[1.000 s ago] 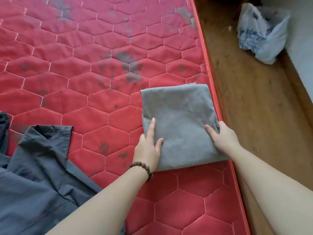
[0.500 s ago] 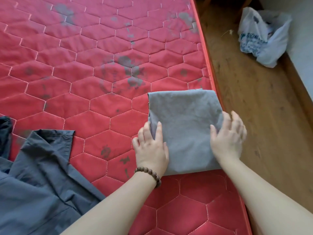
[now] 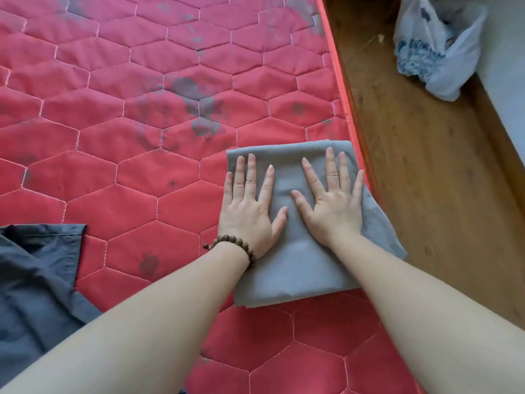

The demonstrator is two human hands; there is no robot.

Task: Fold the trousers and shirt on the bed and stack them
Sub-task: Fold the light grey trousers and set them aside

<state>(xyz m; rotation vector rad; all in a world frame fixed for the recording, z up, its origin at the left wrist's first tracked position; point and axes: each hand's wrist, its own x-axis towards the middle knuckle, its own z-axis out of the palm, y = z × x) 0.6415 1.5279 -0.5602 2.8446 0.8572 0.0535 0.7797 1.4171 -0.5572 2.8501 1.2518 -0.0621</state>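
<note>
A light grey garment [image 3: 298,268], folded into a rectangle, lies at the right edge of the red quilted mattress [image 3: 127,172]; its right corner hangs slightly over the edge. Both my hands press flat on its far half with fingers spread: my left hand [image 3: 250,206], with a bead bracelet at the wrist, on the left side, and my right hand [image 3: 332,200] on the right side. A dark blue-grey garment [image 3: 34,282] lies unfolded and rumpled at the lower left of the mattress, partly cut off by the frame.
The mattress surface bears dark stains around the middle and top. To its right runs a wooden floor [image 3: 426,166] below the red mattress border. A white plastic bag [image 3: 434,46] sits on the floor at the upper right, against a pale wall.
Both hands left the grey garment's side edges, moved onto its top and spread flat. The view shifted closer over the garment.
</note>
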